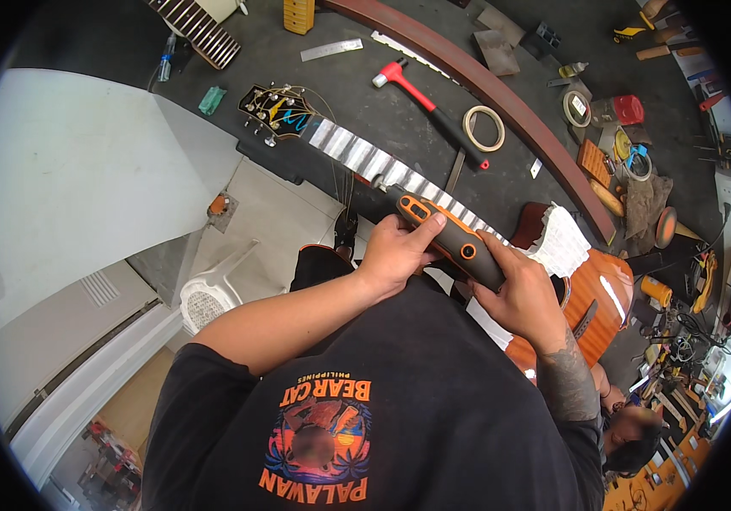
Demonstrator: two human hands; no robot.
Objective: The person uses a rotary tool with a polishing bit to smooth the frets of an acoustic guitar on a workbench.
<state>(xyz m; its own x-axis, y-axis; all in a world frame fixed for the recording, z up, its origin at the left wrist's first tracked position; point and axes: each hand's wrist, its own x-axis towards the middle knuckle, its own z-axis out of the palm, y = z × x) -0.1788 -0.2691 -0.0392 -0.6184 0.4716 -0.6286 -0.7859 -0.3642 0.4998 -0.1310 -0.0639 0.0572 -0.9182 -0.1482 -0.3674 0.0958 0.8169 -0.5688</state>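
Note:
A grey and orange cordless rotary tool (467,251) is held in both hands, over a guitar lying across the bench. My left hand (399,251) grips its front part, the thumb on top beside the orange switch area. My right hand (520,285) is wrapped round the rear end. The tool's narrow tip (379,181) is close to the near edge of the fretboard (357,152), which is masked with white strips; contact cannot be made out. To the left, loose strings hang round the black headstock (278,111). White paper (559,243) partly covers the orange-brown guitar body (608,277).
A red and black hammer (421,94), a tape roll (484,128) and a steel ruler (331,49) lie beyond the neck. Another guitar neck (199,32) is at the upper left. A white stool (210,296) stands below. Another person (629,434) is at the lower right.

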